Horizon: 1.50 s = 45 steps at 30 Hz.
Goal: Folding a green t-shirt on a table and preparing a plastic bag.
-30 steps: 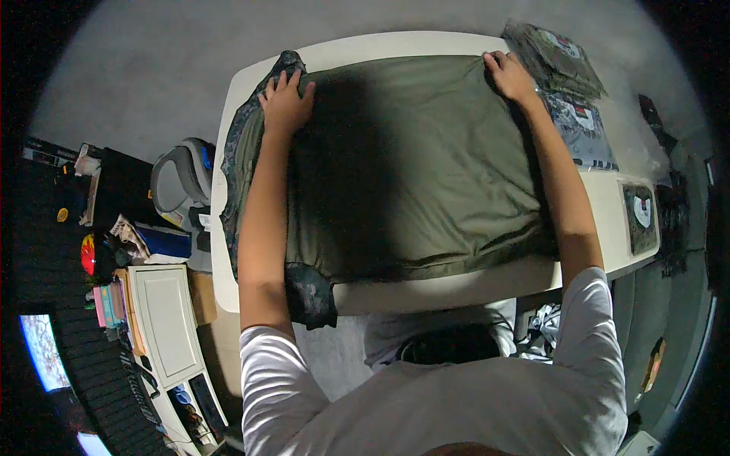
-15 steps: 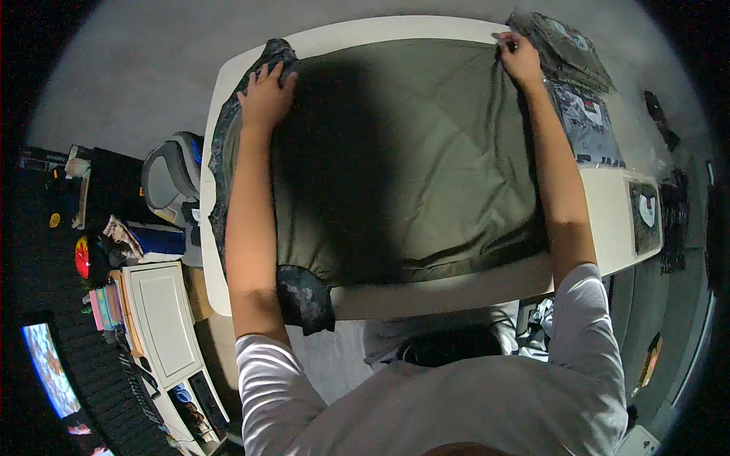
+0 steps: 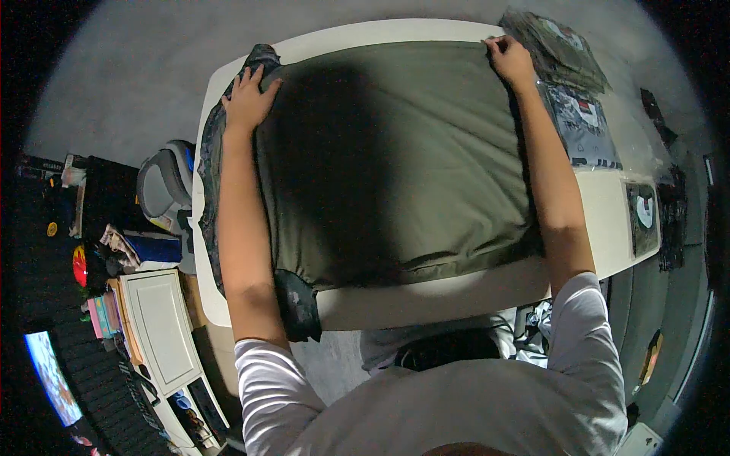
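An olive-green garment (image 3: 441,144) lies spread over the white table (image 3: 426,308), with dark mottled fabric (image 3: 211,175) along its left side and at its lower left corner. My left hand (image 3: 247,99) rests on the far left part, fingers spread over the border between the dark and green cloth. At the far right corner my right hand (image 3: 511,61) pinches the green edge between thumb and fingers. A dark shadow covers the cloth's middle, and folds run across its right half.
Plastic-wrapped folded garments (image 3: 559,53) are stacked past the table's far right, with a grey packet (image 3: 582,125) nearer. Another dark packet (image 3: 644,216) lies on the right end. To the left stand a grey chair (image 3: 161,186), a white cabinet (image 3: 163,319) and a lit screen (image 3: 53,376).
The green cloth looks flatter and tauter on its right side. My left hand has shifted slightly left and nearer, still on the cloth; my right hand keeps its pinch at the corner.
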### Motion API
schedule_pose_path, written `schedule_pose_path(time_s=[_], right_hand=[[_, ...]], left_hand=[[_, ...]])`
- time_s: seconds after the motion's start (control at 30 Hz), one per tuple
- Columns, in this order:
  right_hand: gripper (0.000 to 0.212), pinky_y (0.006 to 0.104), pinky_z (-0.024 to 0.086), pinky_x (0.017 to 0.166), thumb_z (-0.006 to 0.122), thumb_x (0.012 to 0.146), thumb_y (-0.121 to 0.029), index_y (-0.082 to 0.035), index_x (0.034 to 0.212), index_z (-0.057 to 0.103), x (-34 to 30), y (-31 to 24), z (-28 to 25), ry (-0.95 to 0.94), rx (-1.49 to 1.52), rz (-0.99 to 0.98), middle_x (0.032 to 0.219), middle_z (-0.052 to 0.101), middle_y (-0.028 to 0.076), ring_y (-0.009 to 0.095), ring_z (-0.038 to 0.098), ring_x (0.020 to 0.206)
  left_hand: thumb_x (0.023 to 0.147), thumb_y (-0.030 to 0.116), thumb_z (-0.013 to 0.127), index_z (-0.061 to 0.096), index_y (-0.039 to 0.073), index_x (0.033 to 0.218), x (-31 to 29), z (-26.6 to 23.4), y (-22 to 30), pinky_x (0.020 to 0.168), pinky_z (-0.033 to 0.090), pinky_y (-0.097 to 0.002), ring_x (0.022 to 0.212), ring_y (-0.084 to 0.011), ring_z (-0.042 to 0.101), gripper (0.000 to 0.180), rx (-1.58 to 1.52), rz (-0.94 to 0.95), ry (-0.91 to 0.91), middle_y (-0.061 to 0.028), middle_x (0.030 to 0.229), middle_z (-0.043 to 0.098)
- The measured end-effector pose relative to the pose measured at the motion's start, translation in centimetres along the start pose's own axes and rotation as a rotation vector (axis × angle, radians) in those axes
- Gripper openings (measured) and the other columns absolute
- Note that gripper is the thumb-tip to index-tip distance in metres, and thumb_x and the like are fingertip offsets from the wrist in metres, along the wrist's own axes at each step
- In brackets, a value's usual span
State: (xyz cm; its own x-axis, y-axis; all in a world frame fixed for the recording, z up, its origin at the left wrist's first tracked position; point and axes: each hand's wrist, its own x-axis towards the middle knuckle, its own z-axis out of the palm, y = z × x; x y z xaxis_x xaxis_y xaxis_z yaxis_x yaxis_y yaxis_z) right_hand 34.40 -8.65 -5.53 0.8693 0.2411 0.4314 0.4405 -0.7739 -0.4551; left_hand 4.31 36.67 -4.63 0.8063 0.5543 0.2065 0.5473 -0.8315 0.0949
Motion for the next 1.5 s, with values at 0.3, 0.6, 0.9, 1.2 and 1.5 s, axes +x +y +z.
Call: schedule_pose_path(time_s=[0.3,0.6,0.9,1.2,1.5], right_hand=[[0.058,0.0494,0.051,0.094,0.06,0.097,-0.052,-0.003,0.128,0.059,-1.2,-2.3,-1.5,0.083,-0.161,-0.178,0.123,0.063,0.024,0.045,0.061,0.113],[0.028,0.0442,0.048,0.096,0.069,0.09,-0.016,0.003,0.112,0.067,-29.1,-6.8,-25.0,-0.252,0.046,-0.5,0.111,0.062,0.02,0.039,0.058,0.11],[0.02,0.0431,0.049,0.092,0.068,0.084,-0.001,0.002,0.104,0.07,-33.2,-2.8,-26.2,-0.229,0.034,-0.381,0.107,0.064,0.017,0.037,0.06,0.102],[0.017,0.0421,0.053,0.084,0.066,0.071,0.008,-0.001,0.086,0.063,-34.9,-1.7,-26.5,0.026,-0.183,-0.423,0.105,0.066,0.013,0.034,0.061,0.099],[0.023,0.0456,0.047,0.089,0.064,0.069,0.007,-0.002,0.09,0.06,-35.5,-4.1,-28.6,-0.199,-0.084,-0.431,0.107,0.059,0.018,0.039,0.055,0.102]], left_hand=[[0.096,0.043,0.057,0.058,0.013,0.137,-3.9,-4.2,1.3,0.112,0.036,-0.0528,0.132,-0.0335,0.052,0.051,-0.12,0.263,0.416,-0.0115,0.14,0.059],[0.072,0.013,0.081,0.071,0.006,0.101,-38.6,-14.6,2.5,0.086,0.048,-0.0421,0.095,-0.0331,0.06,0.032,-0.476,0.318,0.181,-0.0102,0.098,0.067],[0.083,0.004,0.071,0.073,0.006,0.112,-45.7,-13.8,0.9,0.094,0.049,-0.0401,0.111,-0.0323,0.063,0.03,-0.388,0.341,0.338,-0.0113,0.115,0.07],[0.087,-0.007,0.058,0.073,-0.001,0.104,-48.4,-15.8,0.0,0.092,0.052,-0.0367,0.101,-0.0311,0.069,0.024,-0.444,0.178,0.472,-0.0164,0.106,0.071],[0.07,-0.001,0.07,0.067,0.003,0.108,-49.7,-16.1,1.8,0.093,0.047,-0.0431,0.105,-0.0394,0.058,0.038,-0.545,0.221,0.285,-0.0183,0.111,0.06]])
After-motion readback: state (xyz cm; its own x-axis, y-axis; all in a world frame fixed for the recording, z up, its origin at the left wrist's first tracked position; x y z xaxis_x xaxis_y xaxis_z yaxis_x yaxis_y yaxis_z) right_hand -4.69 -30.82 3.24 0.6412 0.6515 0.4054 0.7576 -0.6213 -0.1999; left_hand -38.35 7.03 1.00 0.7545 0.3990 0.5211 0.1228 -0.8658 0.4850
